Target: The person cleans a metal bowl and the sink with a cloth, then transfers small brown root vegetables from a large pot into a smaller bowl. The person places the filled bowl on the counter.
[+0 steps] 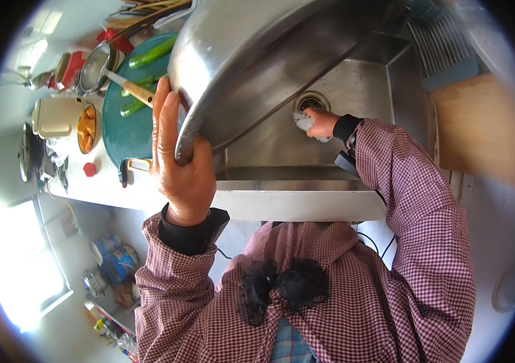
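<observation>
Left hand (180, 172) upright near front-left corner of sink (363, 91), clasping tilted metal basin (281, 72); right hand (322, 123) low, grip closed on whitish wad (301, 121) by drain (310, 100).

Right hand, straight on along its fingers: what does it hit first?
Probably the sink drain, just ahead of the right hand; depth is unclear, and the whitish wad it holds may touch first.

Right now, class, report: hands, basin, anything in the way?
Left hand gripping steel basin, tilted. Right hand holding whitish wad at sink drain. Basin hides part of sink.
</observation>
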